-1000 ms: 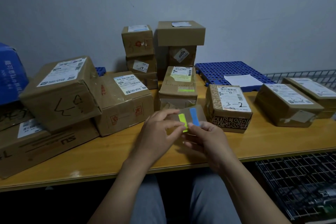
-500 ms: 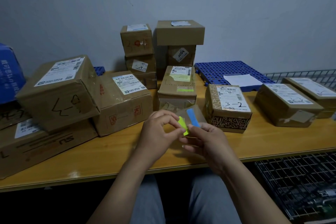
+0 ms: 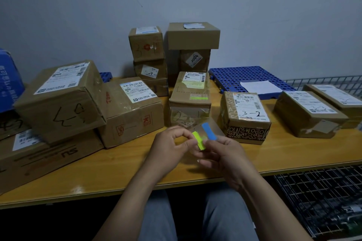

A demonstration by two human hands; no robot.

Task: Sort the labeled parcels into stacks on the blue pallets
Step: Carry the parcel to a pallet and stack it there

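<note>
Sorting seems barely begun: the left hand (image 3: 172, 146) pinches a green tab (image 3: 198, 140), the right hand (image 3: 225, 154) grips its clear sheet (image 3: 217, 125), and the blue pallet (image 3: 231, 78) holds only paper (image 3: 260, 87).

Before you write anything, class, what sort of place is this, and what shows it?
Probably a parcel sorting room: labelled cardboard boxes piled on a wooden bench, a blue pallet behind them.

This looks like a small parcel-sorting room. A wooden worktop (image 3: 117, 172) set against a bare grey wall (image 3: 254, 15) is crowded with taped cardboard parcels (image 3: 129, 117) bearing barcode shipping labels, among them a parcel marked "3-2" (image 3: 245, 121). A blue perforated pallet (image 3: 231, 76) lies at 1 o'clock and a wire mesh cage (image 3: 323, 197) at 4 o'clock.
</note>
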